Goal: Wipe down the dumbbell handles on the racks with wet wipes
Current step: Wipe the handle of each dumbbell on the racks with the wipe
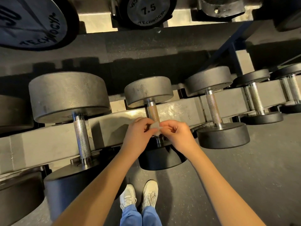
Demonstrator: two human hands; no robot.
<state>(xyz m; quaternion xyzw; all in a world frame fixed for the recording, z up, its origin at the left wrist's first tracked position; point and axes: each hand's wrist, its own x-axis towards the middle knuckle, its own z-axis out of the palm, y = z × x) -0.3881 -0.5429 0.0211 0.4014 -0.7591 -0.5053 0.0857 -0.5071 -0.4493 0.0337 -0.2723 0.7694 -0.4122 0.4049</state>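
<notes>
Room: A gym with a dark, speckled floor [244, 168]. A long grey rack [40, 141] holds a row of dumbbells.
Wipe: A small, scrunched-up wet wipe [155, 128] is held between the two hands. It is right over the near end of the middle handle [152, 111].
Left hand: The left hand [140, 132] has its fingers and thumb curled, and they pinch one side of the wipe.
Right hand: The right hand [177, 132] pinches the other side the same way.
Other handles: A big handle [81, 137] is on the left and a thinner one [213, 108] is on the right. I cannot tell if they are clean.
Might rip: The wipe looks thin. If both hands pull too hard, it could tear.
Might miss spots: The metal is bumpy. A balled-up wipe would only touch a little bit of it.
Might drop: Only the fingertips hold the wipe. If it slips, it could land on the floor near the white shoes [127, 196] and get dirty.
</notes>
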